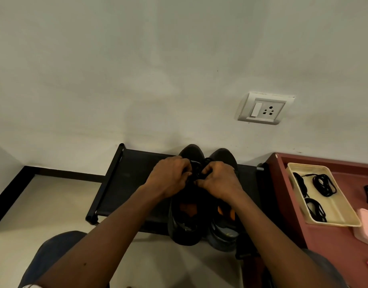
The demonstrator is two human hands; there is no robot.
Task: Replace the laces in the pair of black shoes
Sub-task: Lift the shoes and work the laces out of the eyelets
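As left hand (168,175) and right hand (220,179) pinch the left black fabric shoe's (192,151) lace (196,173), relacing seems unfinished. Coiled black laces (323,185) lie in the right cream plastic tray (338,207).

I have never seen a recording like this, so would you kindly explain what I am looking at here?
There is no machine here: a person wears a camera on the head, so the single picture looks forward and down at their own arms. The left hand and right hand meet over a pair of black shoes resting on a low black rack against the wall. Both hands curl their fingers on the black lacing near the shoes' front; which shoe it belongs to is hard to tell. To the right, a reddish table bears a cream tray holding loose black laces.
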